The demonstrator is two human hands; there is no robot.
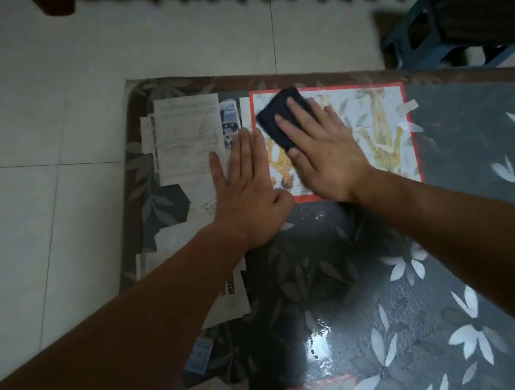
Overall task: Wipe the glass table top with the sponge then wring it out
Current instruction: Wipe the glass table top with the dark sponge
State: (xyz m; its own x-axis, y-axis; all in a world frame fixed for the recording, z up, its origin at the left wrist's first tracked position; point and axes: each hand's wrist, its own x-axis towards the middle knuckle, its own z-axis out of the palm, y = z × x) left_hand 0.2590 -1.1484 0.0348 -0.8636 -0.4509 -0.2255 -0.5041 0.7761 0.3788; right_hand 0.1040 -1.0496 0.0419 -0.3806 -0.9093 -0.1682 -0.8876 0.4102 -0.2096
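Head: 2 hands [323,147], 1 sponge [278,114].

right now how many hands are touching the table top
2. The left hand lies flat, fingers spread, on the glass table top over the papers near its left edge. The right hand presses the dark sponge onto the glass over the red-bordered poster.

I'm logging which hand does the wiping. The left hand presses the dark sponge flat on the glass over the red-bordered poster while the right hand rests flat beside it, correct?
Not quite: the hands are swapped. In the head view the right hand presses the dark sponge flat on the glass table top over the red-bordered poster, while the left hand rests flat beside it.
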